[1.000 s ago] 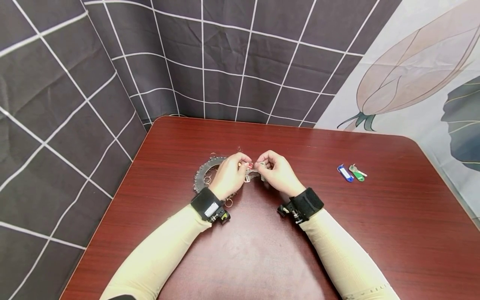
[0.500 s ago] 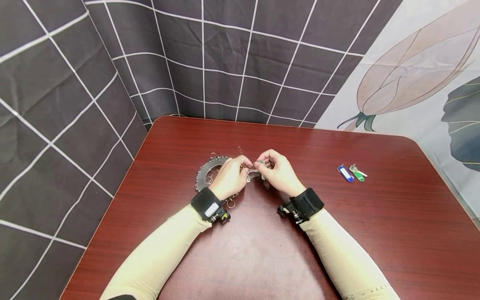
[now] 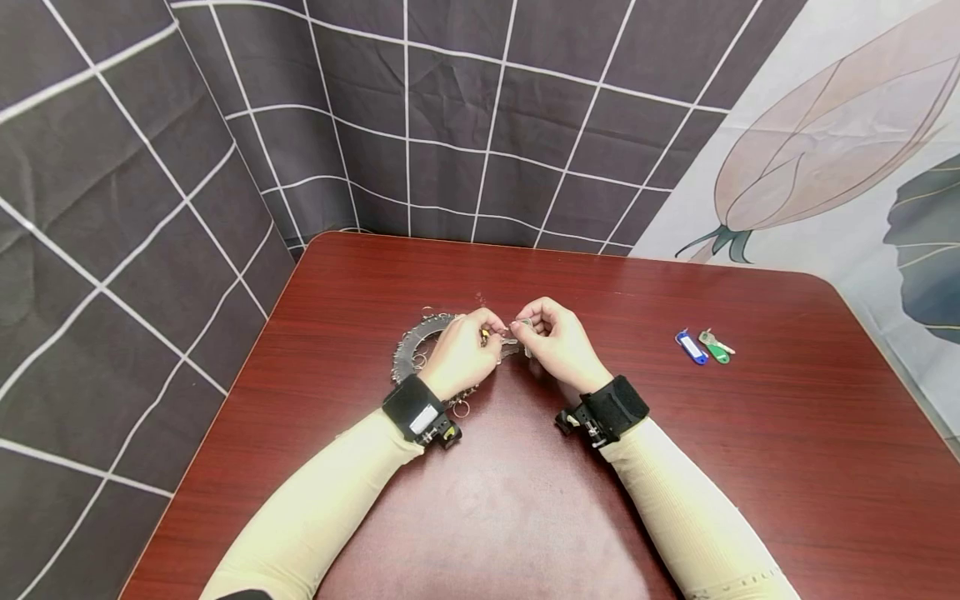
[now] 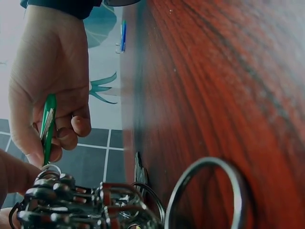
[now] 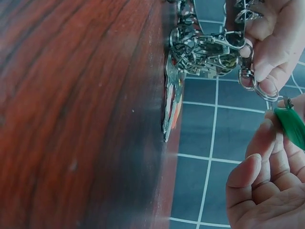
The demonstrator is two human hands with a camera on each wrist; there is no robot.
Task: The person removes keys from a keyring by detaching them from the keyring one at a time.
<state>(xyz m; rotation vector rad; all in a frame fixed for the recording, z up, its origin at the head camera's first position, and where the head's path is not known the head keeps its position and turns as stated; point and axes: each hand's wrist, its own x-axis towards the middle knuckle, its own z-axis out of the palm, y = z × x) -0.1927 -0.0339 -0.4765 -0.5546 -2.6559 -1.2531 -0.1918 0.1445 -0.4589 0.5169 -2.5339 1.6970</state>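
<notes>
My left hand (image 3: pixel 461 354) lies over a large flat metal ring (image 3: pixel 405 354) whose edge is lined with small clasps (image 5: pixel 205 52). In the right wrist view its fingers pinch a small split ring (image 5: pixel 267 94) hanging from one clasp. My right hand (image 3: pixel 561 343) holds a green key tag (image 5: pixel 290 125) between thumb and fingers, its metal loop right at that split ring. A key (image 4: pixel 46 125) lies along the green tag in the left wrist view. Below the hands, several keys (image 5: pixel 170 102) rest on the table, partly hidden behind the fingers in the head view.
A blue key tag (image 3: pixel 691 347) and another green key tag (image 3: pixel 717 351) with a key lie on the red-brown table (image 3: pixel 570 517) to the right. A loose-hanging split ring (image 3: pixel 461 408) sticks out below the left wrist. Grid-patterned cloth (image 3: pixel 450 100) hangs behind the table.
The large metal ring has shifted slightly right. The left fingers have changed their pose, and the red piece seen beside them earlier is now hidden. The right hand stays nearly in place.
</notes>
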